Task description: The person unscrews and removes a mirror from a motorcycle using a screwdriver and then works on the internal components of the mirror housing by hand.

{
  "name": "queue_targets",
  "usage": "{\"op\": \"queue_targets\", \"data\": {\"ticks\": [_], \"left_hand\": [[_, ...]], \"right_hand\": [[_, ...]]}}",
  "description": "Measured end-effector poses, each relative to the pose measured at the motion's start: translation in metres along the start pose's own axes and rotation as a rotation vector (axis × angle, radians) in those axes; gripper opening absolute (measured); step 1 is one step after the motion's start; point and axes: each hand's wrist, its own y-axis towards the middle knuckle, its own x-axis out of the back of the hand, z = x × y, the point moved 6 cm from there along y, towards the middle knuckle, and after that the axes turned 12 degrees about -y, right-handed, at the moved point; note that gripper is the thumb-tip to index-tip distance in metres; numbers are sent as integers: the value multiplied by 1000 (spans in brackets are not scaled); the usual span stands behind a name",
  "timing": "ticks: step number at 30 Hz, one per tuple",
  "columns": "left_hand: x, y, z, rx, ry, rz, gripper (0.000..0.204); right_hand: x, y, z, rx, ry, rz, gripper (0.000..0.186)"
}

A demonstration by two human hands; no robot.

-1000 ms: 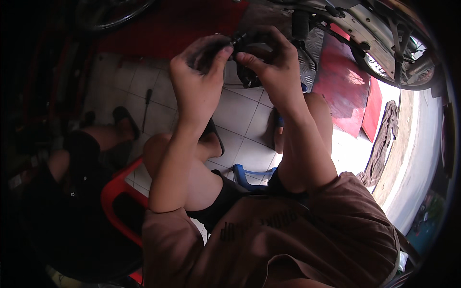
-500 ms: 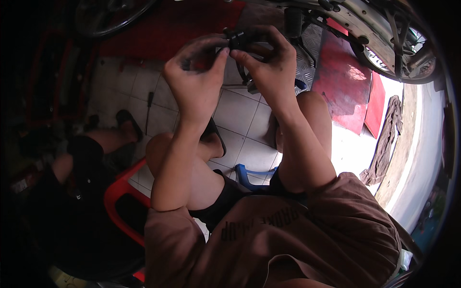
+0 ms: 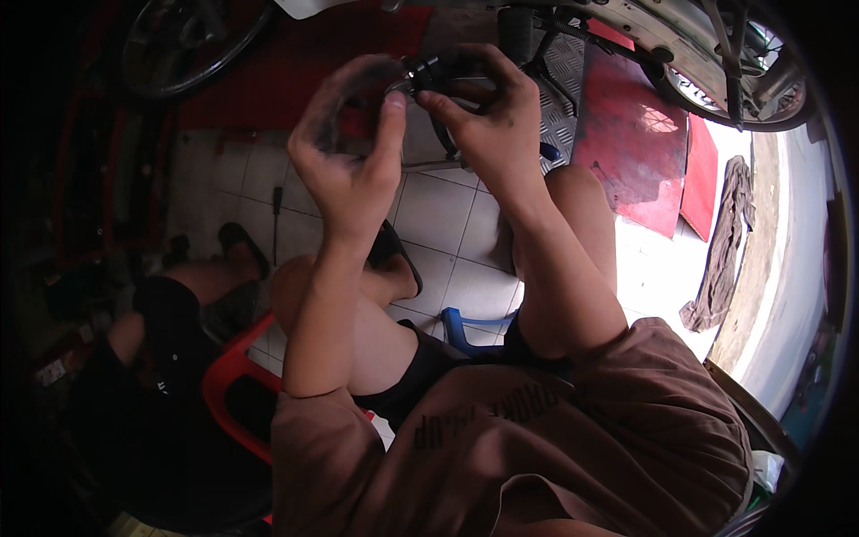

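I hold a small black part (image 3: 420,72) with short rounded ends up in front of me, over the tiled floor. My right hand (image 3: 488,116) is closed on it, thumb below and curled fingers behind. The fingers of my left hand (image 3: 349,152) are bent into a ring, pinching at the left end of the same part, where a small shiny bit shows by the thumb tip. Those fingers are dark with grime and slightly blurred. What the part belongs to is hidden by my fingers. A thin dark curved piece hangs below, near my right thumb.
A motorcycle (image 3: 644,36) stands at the far right, by red panels (image 3: 631,152) and a metal tread plate (image 3: 559,116). A loose wheel (image 3: 192,45) is at the far left. A screwdriver-like tool (image 3: 277,201) lies on white tiles. Another person's leg (image 3: 201,277) and a red chair (image 3: 224,380) are at left.
Both hands have shifted a little to the left with the black part. My left thumb has drawn slightly away from my right thumb. The whole view has also shifted a little.
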Motion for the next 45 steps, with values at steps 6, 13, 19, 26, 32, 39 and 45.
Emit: {"op": "queue_targets", "data": {"ticks": [6,13,19,26,32,39,45], "left_hand": [[-6,0,-2,-10,-20,94,40],[-7,2,-3,-29,70,59,34],[2,1,5,108,-174,-24,21],[0,-4,17,194,130,-56,15],[1,-3,17,178,170,-19,15],[4,-5,19,172,190,-42,15],[4,-7,13,34,285,-25,11]], "right_hand": [[2,0,1,19,-45,-11,36],[7,1,1,-11,-70,-72,30],[9,1,-4,-40,-52,-75,32],[5,1,-3,17,-9,-48,32],[1,0,0,66,35,-2,33],[2,0,0,75,14,-9,35],[6,-1,3,122,-62,6,34]]}}
